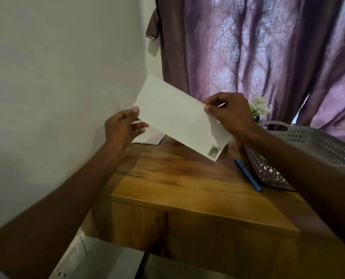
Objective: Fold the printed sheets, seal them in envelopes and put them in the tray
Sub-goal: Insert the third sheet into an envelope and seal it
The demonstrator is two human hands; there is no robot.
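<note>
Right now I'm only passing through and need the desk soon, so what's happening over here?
A person is holding a white envelope up over a wooden table with both hands. The left hand pinches its far left end, and the right hand grips its upper right edge. A stamp sits on its lower corner. It has not gone into the grey perforated tray, which stands at the table's right side with a blue pen beside it. More white paper lies by the wall.

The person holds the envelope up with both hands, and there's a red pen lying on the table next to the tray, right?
Not quite: the pen is blue, not red, as the head view shows. The rest holds: both hands, left and right, hold the envelope up, and the pen lies on the table beside the tray.
</note>
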